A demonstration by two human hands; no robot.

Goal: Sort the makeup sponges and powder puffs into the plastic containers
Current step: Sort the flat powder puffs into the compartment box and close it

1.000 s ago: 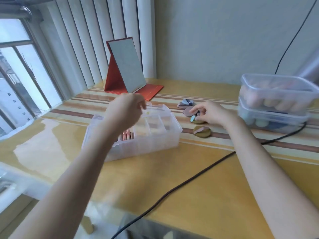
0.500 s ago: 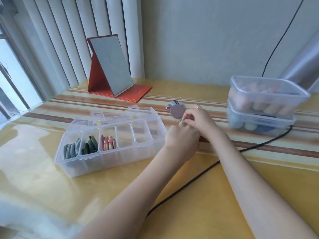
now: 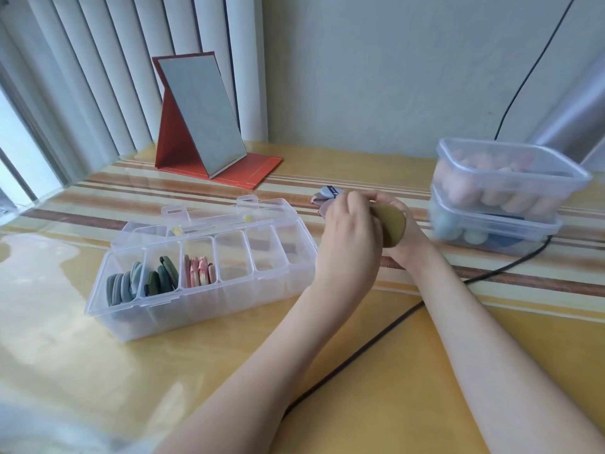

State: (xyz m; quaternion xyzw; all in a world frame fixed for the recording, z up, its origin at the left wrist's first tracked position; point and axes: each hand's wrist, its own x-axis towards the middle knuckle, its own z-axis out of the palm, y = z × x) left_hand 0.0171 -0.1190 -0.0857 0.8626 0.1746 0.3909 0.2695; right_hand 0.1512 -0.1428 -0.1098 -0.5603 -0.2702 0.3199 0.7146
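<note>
My left hand [image 3: 348, 239] and my right hand [image 3: 407, 239] meet just right of the clear divided box [image 3: 137, 317]. An olive powder puff [image 3: 393, 229] stands on edge between them; my right hand's fingers curl round its far side and my left hand grips its near edge. The box's lid lies open behind it. Its left compartments hold grey puffs [image 3: 119, 286], dark green puffs [image 3: 162, 276] and pink puffs [image 3: 198, 271]; the right compartments hold nothing. Behind my hands a blue-grey puff [image 3: 331, 191] and a mauve puff [image 3: 322, 208] lie on the table, partly hidden.
Two stacked clear tubs [image 3: 510, 158] with egg-shaped sponges stand at the right. A black cable [image 3: 360, 347] runs across the yellow table under my arms. A red folding mirror [image 3: 199, 116] stands at the back left, near the vertical blinds.
My left hand came from above the divided box across to my right hand. The olive puff, which lay on the table, is now lifted between both hands.
</note>
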